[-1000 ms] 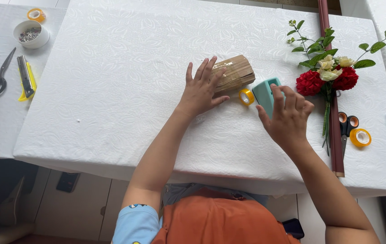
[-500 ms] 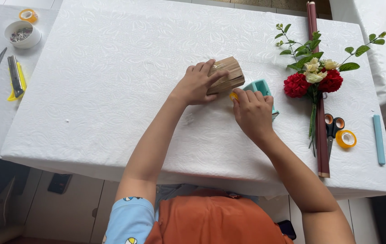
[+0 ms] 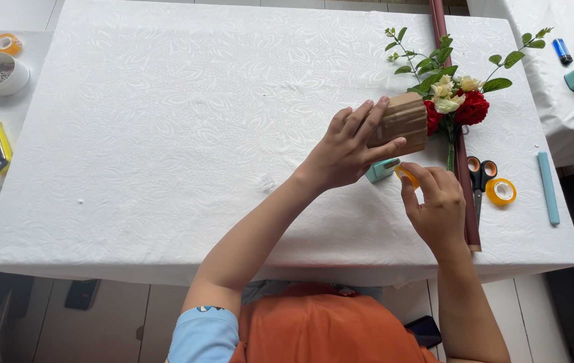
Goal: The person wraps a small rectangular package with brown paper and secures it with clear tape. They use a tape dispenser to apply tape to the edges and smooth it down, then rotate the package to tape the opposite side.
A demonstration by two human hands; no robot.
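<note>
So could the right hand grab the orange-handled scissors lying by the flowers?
Probably yes: the right hand sits just beside the orange-handled scissors, with only the flat dark red strip between them, though its fingers pinch the yellow tape.

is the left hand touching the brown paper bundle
Touching: the head view shows the left hand with fingers laid over the brown paper bundle.

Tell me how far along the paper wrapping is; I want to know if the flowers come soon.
Done: the brown paper is already folded into a block. In hand: the left hand presses it down while the right hand pulls tape from the teal dispenser. Left: no tape shows on the paper yet, and the flowers lie unwrapped beside it.
</note>
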